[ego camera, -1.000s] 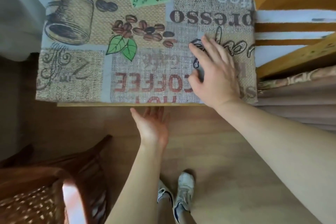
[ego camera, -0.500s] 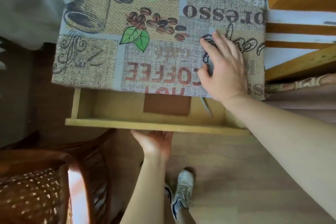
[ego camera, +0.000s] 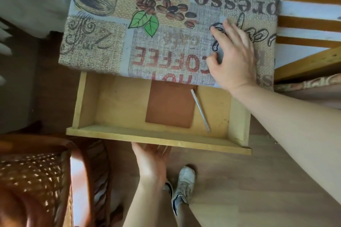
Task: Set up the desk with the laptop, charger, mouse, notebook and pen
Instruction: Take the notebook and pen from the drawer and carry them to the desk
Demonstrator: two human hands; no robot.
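A desk under a coffee-print cloth (ego camera: 114,42) fills the upper part of the view. Its pale wooden drawer (ego camera: 110,134) is pulled far out. Inside lie a brown notebook (ego camera: 170,104) and, just to its right, a slim silver pen (ego camera: 200,109). My left hand (ego camera: 151,160) grips the drawer's front board from below, fingertips hidden under it. My right hand (ego camera: 236,59) lies on the cloth near the desk's right edge, cupped over a dark grey mouse (ego camera: 219,55) that shows only between thumb and fingers. No laptop or charger is visible.
A brown wicker chair (ego camera: 36,180) stands at the lower left, close to the drawer's left corner. Wooden slats and boards (ego camera: 310,24) run along the desk's right side. My feet in white shoes (ego camera: 182,184) stand on the wood floor below the drawer.
My left hand has pulled the drawer from closed to far open, bringing the notebook and pen into sight. My right hand has stayed on the mouse.
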